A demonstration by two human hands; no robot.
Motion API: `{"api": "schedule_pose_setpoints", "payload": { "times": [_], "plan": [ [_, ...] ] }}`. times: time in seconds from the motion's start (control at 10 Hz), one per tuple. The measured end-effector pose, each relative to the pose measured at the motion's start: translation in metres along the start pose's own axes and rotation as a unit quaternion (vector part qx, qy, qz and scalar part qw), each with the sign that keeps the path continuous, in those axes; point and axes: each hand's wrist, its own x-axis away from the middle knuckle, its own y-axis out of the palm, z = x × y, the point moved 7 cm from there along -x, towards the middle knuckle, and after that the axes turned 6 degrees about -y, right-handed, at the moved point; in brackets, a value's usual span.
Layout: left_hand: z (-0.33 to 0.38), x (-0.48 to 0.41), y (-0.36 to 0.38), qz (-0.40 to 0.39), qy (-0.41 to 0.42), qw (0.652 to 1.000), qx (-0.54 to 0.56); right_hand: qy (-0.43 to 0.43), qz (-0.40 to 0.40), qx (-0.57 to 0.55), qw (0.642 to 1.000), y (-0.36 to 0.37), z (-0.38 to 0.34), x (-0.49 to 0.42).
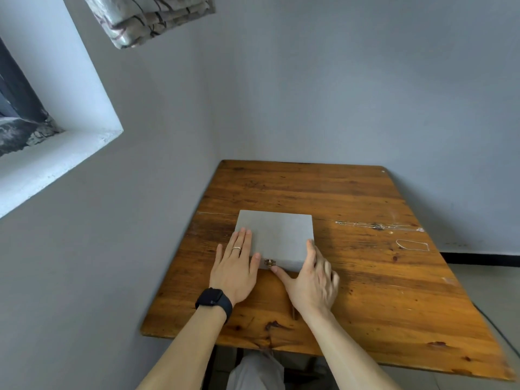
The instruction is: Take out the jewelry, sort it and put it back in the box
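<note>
Jewelry box (277,235), grey and closed, sits on the wooden table (365,305). The left hand (236,270) lies flat on its lid, fingers straight, gripping nothing. The right hand (312,280) spreads around the box's front right corner, thumb just under the brass clasp (269,262), holding nothing. Best to steady the lid with the left palm while the thumb flips the clasp. Right of the box lie a long chain (377,226) and a looped chain (412,244). Left of it are a grey wall and a window recess (70,136).
</note>
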Motion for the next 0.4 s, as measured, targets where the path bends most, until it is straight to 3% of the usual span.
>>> {"api": "schedule_pose_setpoints", "payload": {
  "times": [0.1, 0.2, 0.3, 0.4],
  "plan": [
    [-0.021, 0.025, -0.003, 0.038, -0.073, 0.996, 0.021, 0.009, -0.009, 0.009, 1.0, 0.0, 0.002, -0.01],
    [-0.041, 0.052, 0.013, -0.012, -0.125, 0.992, 0.004, 0.01, -0.014, 0.018, 1.0, 0.005, 0.006, -0.013],
    [-0.046, 0.067, 0.026, -0.044, -0.116, 0.992, -0.035, -0.002, -0.029, 0.023, 0.999, 0.0, 0.004, -0.012],
    [-0.043, 0.069, 0.028, -0.055, -0.104, 0.992, -0.048, -0.034, -0.055, -0.039, 0.997, -0.001, 0.012, -0.011]
  ]
}}
